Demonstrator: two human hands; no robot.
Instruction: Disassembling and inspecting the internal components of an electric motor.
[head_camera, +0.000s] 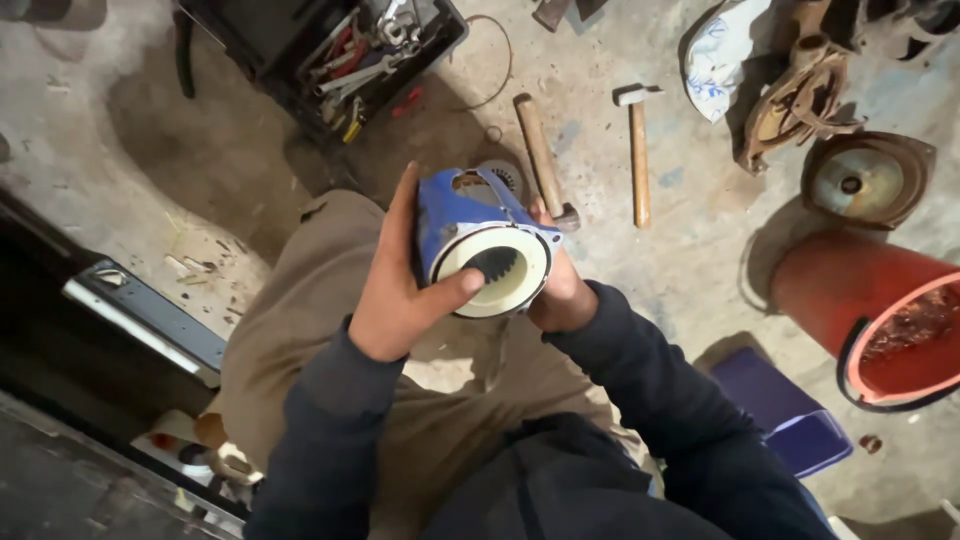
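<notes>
Gripping a blue housing (470, 215) with a cream splined ring (495, 268) over our lap, our left hand (400, 290) wraps its side, thumb on the ring's rim, and our right hand (560, 290) cups the far side. Beyond on the concrete floor (690, 270) lie two hammers (590, 150), a red bucket (870, 300), then a black toolbox (330, 50).

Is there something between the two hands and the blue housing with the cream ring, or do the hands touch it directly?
Nothing visible stands between them. The left hand grips the blue housing from its side, thumb lying on the cream ring. The right hand holds the opposite side, mostly hidden behind the part. Both are bare and in direct contact.
</notes>
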